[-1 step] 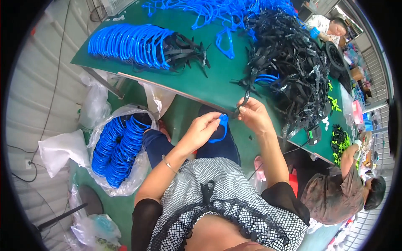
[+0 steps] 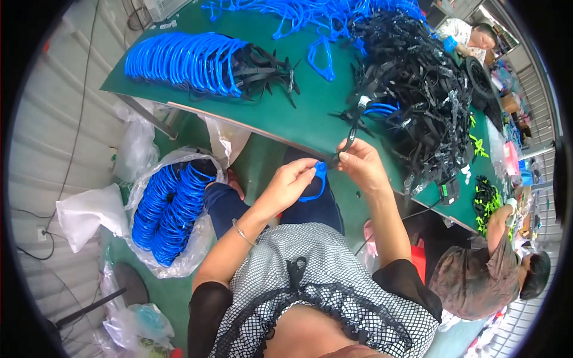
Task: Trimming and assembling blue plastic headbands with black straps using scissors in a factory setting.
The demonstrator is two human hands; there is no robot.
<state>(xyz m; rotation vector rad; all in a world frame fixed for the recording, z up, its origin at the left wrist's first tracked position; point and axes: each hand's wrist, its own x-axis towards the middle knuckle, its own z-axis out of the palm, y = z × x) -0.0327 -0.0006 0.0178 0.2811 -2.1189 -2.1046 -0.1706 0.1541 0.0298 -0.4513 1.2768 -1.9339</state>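
My left hand point(image 2: 290, 184) pinches a small blue plastic frame point(image 2: 322, 172) above my lap, its loop hanging down beside the fingertips. Just to the right, my right hand point(image 2: 363, 168) is closed on a black strap point(image 2: 353, 130), with thumb and forefinger near one end. The strap runs up over the table edge toward a big heap of black straps point(image 2: 412, 89). Between my fingertips the strap end and the frame come close together; whether they touch, I cannot tell.
On the green table point(image 2: 292, 122) lie a row of blue frames with straps point(image 2: 179, 62) and loose blue frames point(image 2: 322, 56). A plastic bag of blue frames point(image 2: 170, 212) stands on the floor at left. Two people work at right, one near green-and-black parts point(image 2: 486, 200).
The blue frame in my left hand has shifted up slightly and its loop has turned a little. A white patch now shows on the strap's upper part. My right hand stays nearly still.
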